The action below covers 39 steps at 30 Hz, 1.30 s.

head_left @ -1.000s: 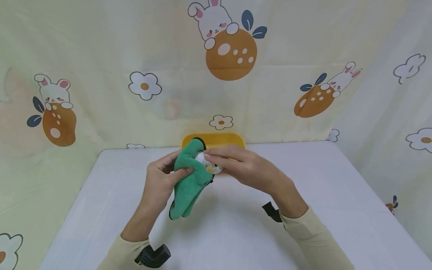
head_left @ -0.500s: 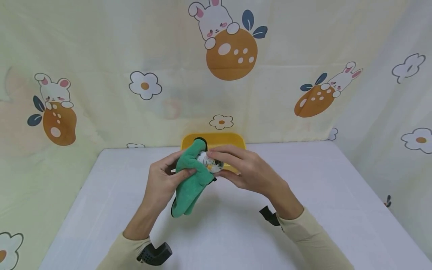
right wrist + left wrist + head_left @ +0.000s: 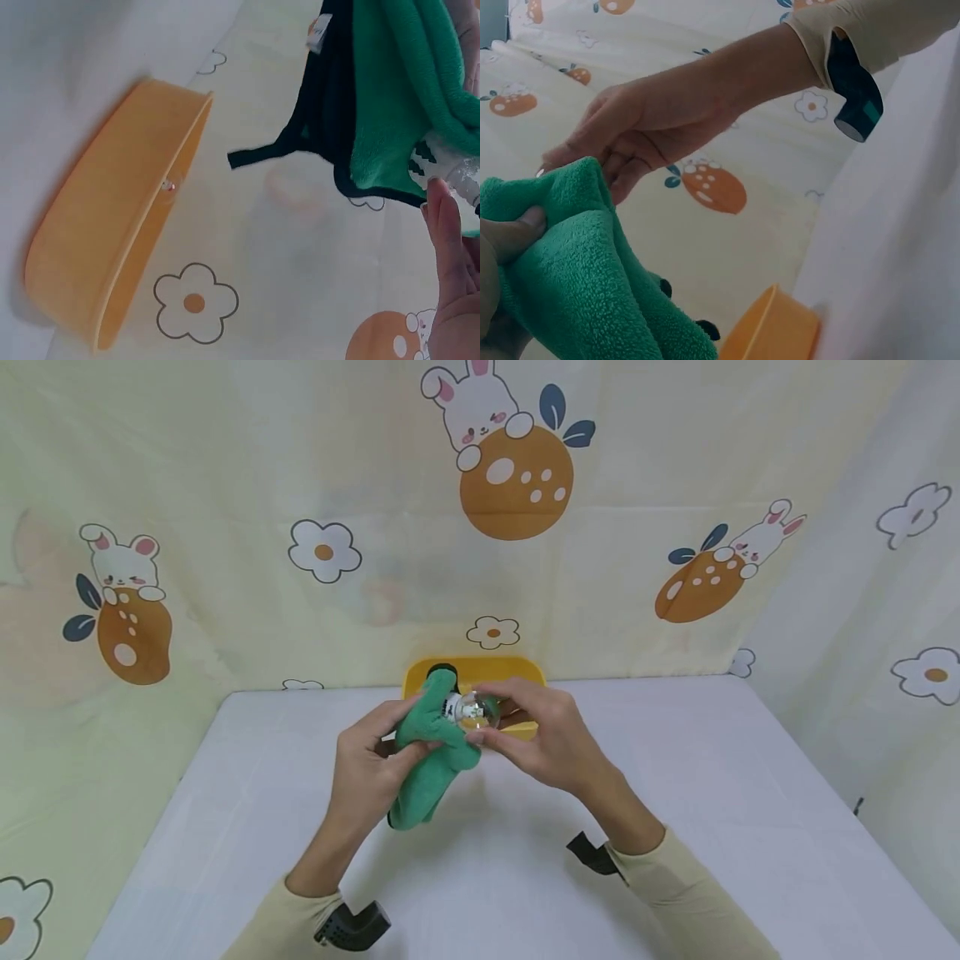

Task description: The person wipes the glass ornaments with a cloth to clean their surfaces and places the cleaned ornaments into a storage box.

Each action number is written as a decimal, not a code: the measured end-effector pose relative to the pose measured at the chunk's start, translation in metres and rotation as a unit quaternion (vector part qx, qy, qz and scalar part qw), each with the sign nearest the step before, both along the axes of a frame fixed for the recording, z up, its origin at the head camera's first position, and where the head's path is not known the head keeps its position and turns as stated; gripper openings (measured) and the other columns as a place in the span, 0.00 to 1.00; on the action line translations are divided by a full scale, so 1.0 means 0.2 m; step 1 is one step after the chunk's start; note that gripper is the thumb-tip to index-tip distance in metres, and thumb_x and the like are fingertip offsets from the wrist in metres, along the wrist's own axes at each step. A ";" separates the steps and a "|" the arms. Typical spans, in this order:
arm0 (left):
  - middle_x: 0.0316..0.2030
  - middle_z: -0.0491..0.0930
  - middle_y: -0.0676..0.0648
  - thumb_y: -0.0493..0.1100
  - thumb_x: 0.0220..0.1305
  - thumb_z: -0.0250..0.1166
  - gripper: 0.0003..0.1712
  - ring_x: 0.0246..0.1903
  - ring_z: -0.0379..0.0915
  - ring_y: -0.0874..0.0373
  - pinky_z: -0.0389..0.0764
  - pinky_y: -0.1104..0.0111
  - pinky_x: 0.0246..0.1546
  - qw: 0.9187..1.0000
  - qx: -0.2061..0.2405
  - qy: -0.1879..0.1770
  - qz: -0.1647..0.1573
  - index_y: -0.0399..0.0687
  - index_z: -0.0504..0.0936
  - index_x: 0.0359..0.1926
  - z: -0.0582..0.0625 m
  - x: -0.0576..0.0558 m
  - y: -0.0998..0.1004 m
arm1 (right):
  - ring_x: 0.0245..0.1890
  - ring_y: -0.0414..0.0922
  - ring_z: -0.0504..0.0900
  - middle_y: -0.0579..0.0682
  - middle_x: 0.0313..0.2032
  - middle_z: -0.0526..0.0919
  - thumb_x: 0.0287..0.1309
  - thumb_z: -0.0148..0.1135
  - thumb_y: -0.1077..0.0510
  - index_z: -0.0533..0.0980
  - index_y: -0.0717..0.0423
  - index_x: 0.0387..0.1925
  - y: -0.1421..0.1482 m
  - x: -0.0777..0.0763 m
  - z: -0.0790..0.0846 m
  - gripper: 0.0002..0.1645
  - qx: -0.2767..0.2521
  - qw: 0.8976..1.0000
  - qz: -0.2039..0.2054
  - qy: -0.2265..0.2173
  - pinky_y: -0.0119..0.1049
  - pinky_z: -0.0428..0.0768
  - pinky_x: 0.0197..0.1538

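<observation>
My left hand [image 3: 369,770] grips a folded green towel cloth [image 3: 426,785] with dark edging, thumb pressed on its near face. Wrapped partly in the cloth is a small rounded ornament [image 3: 471,711], clear and glassy at its right end, white with black marks toward the left. My right hand [image 3: 558,739] pinches the clear end between thumb and fingers. In the right wrist view the white part [image 3: 435,161] pokes out of the cloth by a fingertip; the frame edge cuts off the remainder. The cloth hides the ornament from the left wrist view.
Behind the hands a yellow plastic tray [image 3: 487,670] stands at the back edge of the white table [image 3: 675,793], against a curtain [image 3: 247,610] printed with rabbits and flowers. Something small and pale [image 3: 169,185] shows at the tray's rim in the right wrist view.
The right hand has shifted its hold to the ornament's clear end, and the ornament has turned so that this end faces right. Both hands and the cloth have moved slightly.
</observation>
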State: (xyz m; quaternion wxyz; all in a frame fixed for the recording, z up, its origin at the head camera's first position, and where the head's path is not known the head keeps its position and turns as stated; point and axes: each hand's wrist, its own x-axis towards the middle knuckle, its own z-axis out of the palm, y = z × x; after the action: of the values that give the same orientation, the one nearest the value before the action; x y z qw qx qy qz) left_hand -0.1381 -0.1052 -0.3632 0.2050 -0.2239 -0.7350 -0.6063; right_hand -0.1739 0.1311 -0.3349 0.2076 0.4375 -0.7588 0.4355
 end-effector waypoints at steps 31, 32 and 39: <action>0.54 0.83 0.48 0.36 0.60 0.75 0.28 0.50 0.81 0.52 0.87 0.65 0.45 0.989 0.021 -0.148 0.023 0.47 0.81 0.62 0.00 -0.02 -0.01 | 0.64 0.49 0.77 0.52 0.64 0.78 0.55 0.74 0.64 0.74 0.59 0.66 -0.02 -0.03 0.01 0.36 0.079 0.996 0.027 -0.001 0.36 0.82 0.59; 0.54 0.83 0.48 0.36 0.60 0.75 0.29 0.49 0.81 0.52 0.88 0.65 0.44 0.990 0.022 -0.138 0.028 0.48 0.81 0.62 0.00 -0.02 -0.01 | 0.62 0.49 0.79 0.53 0.64 0.78 0.56 0.74 0.64 0.74 0.59 0.66 -0.03 -0.03 0.01 0.36 0.076 0.997 0.023 -0.012 0.36 0.84 0.57; 0.53 0.84 0.50 0.36 0.58 0.76 0.30 0.50 0.82 0.56 0.88 0.66 0.42 0.997 0.008 -0.038 0.067 0.51 0.81 0.62 -0.03 -0.01 0.02 | 0.45 0.44 0.84 0.52 0.55 0.83 0.55 0.75 0.61 0.76 0.59 0.63 -0.06 -0.01 0.02 0.33 0.040 0.997 -0.021 -0.058 0.32 0.87 0.47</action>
State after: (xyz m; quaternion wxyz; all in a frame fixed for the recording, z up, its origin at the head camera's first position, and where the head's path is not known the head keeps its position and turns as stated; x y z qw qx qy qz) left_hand -0.1396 -0.1007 -0.3685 0.2187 -0.1494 -0.7507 -0.6053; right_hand -0.1764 0.1192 -0.3317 0.1543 0.4033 -0.7953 0.4254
